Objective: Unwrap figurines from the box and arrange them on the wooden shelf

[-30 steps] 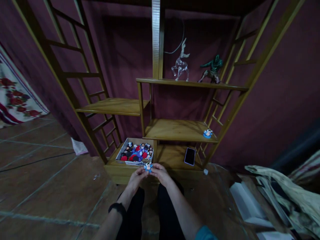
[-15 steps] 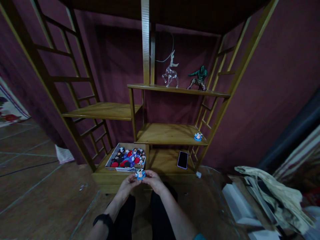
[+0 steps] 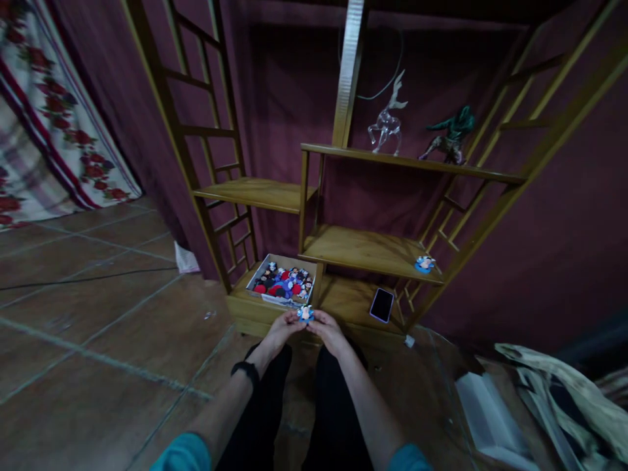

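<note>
A small blue-based figurine (image 3: 305,314) is held between my two hands, in front of the shelf's lowest level. My left hand (image 3: 283,327) pinches its left side, while the fingers of my right hand (image 3: 328,327) close on its right side. Just behind them, an open cardboard box (image 3: 258,269) holds many small figurines in red, black, blue and purple. A similar blue-based figurine (image 3: 424,263) stands at the right end of the middle shelf (image 3: 363,246).
A phone (image 3: 381,305) lies on the bottom shelf. Higher up stand a clear deer ornament (image 3: 386,127) and a green crouching figure (image 3: 454,134). The left shelf (image 3: 260,191) sits above the box. White boxes (image 3: 490,418) and cloth (image 3: 574,386) lie on the floor at right.
The view has turned to the left, so the shelf appears further right. Both hands still hold the figurine in front of the box.
</note>
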A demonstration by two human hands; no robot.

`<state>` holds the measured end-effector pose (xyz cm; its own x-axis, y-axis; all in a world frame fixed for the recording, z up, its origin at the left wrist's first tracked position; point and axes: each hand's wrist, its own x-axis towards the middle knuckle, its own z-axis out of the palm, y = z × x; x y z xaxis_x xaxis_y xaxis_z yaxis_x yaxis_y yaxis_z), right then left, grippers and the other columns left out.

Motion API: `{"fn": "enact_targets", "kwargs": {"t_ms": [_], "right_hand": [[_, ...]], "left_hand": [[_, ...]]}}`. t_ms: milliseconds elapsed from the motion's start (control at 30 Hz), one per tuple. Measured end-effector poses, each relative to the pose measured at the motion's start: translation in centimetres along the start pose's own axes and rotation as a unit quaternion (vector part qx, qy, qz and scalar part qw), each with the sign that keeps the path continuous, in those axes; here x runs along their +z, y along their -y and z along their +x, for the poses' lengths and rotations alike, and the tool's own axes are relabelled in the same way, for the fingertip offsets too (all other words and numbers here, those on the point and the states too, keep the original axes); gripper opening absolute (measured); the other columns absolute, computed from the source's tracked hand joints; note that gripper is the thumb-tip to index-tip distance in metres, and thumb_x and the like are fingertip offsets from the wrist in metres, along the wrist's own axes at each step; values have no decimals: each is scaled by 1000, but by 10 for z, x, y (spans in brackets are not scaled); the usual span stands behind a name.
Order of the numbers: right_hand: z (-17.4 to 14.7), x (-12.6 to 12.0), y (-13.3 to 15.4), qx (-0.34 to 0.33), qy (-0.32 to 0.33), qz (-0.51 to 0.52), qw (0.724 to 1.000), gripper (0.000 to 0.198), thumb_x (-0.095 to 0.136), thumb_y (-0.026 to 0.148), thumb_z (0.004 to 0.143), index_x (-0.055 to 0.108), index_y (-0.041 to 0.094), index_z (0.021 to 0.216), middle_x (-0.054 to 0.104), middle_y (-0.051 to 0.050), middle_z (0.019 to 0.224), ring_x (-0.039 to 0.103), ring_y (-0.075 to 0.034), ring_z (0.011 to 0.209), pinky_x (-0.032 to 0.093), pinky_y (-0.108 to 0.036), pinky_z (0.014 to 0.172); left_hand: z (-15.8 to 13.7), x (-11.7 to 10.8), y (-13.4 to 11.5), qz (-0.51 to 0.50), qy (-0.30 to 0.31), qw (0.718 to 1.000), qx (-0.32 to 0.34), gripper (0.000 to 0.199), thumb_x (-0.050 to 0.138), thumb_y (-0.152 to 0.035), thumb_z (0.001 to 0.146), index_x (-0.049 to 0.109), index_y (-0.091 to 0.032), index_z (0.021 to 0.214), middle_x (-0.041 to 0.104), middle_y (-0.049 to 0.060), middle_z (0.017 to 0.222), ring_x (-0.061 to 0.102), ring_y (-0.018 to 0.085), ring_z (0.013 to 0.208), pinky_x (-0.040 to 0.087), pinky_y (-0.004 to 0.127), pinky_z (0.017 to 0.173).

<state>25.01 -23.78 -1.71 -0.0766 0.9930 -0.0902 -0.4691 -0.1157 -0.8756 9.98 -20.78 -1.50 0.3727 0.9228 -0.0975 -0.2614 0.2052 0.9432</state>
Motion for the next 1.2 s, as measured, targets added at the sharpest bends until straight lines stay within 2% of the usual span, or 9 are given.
{"fn": "enact_targets", "kwargs": {"t_ms": [200, 500, 700, 900, 1200], "right_hand": [[1, 0, -1, -1, -19, -4, 1000, 40, 76, 31, 52, 60, 20, 87, 62, -4, 98, 59, -18, 89, 46, -35, 82], [5, 3, -6, -12, -29, -7, 999, 35, 74, 30, 56, 60, 22, 88, 60, -2, 95, 58, -16, 87, 45, -34, 82], [11, 2, -12, -16, -44, -23, 999, 35, 73, 29, 57, 60, 22, 88, 57, -2, 95, 57, -15, 83, 46, -30, 77], [13, 4, -13, -24, -53, -21, 998, 35, 74, 30, 56, 61, 20, 87, 59, 0, 87, 57, -13, 77, 47, -27, 72], [12, 4, -10, -15, -24, 39, 999, 32, 73, 28, 60, 63, 19, 88, 64, -3, 93, 60, -14, 80, 46, -29, 78]], "left_hand": [[-1, -6, 0, -70, 26, 996, -45, 37, 76, -22, 57, 66, -10, 91, 67, 11, 89, 62, 16, 77, 45, 29, 79], [1, -14, 0, -141, 28, 986, -81, 34, 70, -18, 66, 64, -12, 99, 67, 12, 94, 63, 17, 85, 45, 32, 86], [1, -15, -1, -176, 64, 979, -86, 34, 65, -15, 71, 60, -11, 104, 65, 14, 98, 63, 19, 88, 43, 35, 88], [2, -15, -4, -196, 81, 971, -112, 31, 62, -11, 73, 60, -9, 103, 65, 15, 98, 63, 19, 88, 44, 35, 88], [4, -17, -2, -197, 22, 977, -81, 33, 69, -11, 66, 61, -12, 98, 66, 9, 91, 63, 15, 83, 46, 29, 84]]}}
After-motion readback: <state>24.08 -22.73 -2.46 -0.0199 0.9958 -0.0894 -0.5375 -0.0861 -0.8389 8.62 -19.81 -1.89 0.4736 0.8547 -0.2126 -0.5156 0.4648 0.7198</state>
